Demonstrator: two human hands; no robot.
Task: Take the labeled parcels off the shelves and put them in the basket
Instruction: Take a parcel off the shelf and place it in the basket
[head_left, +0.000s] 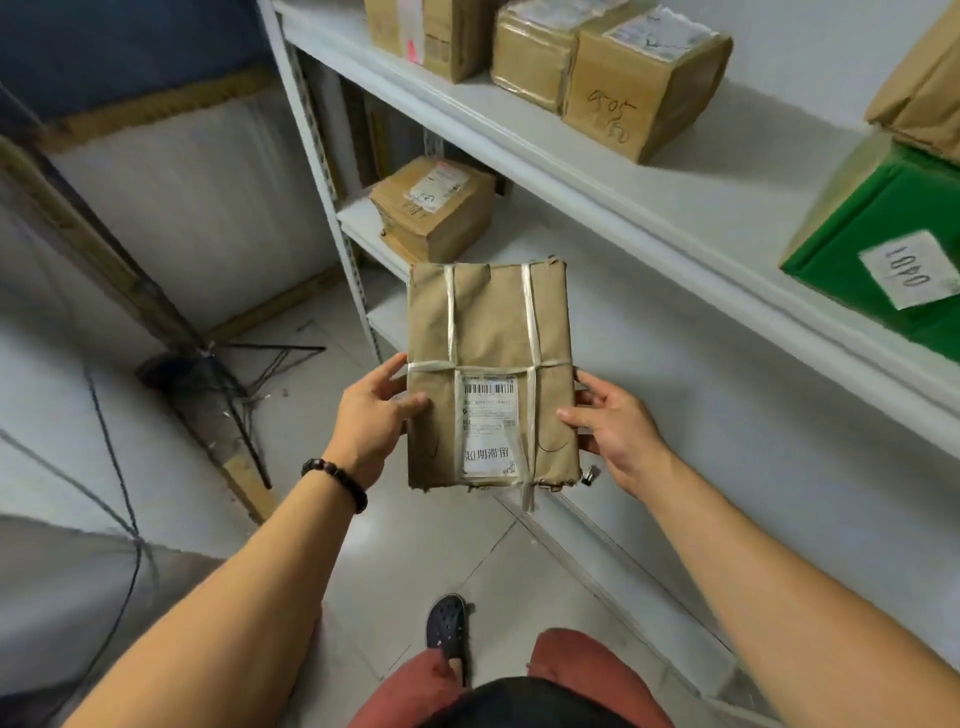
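Observation:
I hold a flat brown-paper parcel (488, 332) tied with pale strapping in front of me, its white barcode label facing up. My left hand (371, 415) grips its left edge, thumb on top. My right hand (613, 426) grips its right edge. The parcel hangs in the air beside the white shelves (649, 182). More brown labeled parcels sit on the upper shelf (644, 78) and one on the lower shelf (434, 208). No basket is in view.
A green box (883, 249) with a white number tag sits on the upper shelf at right. Dark netting and a thin black metal stand (234, 384) lean at left on the tiled floor. My shoe (447, 623) is below.

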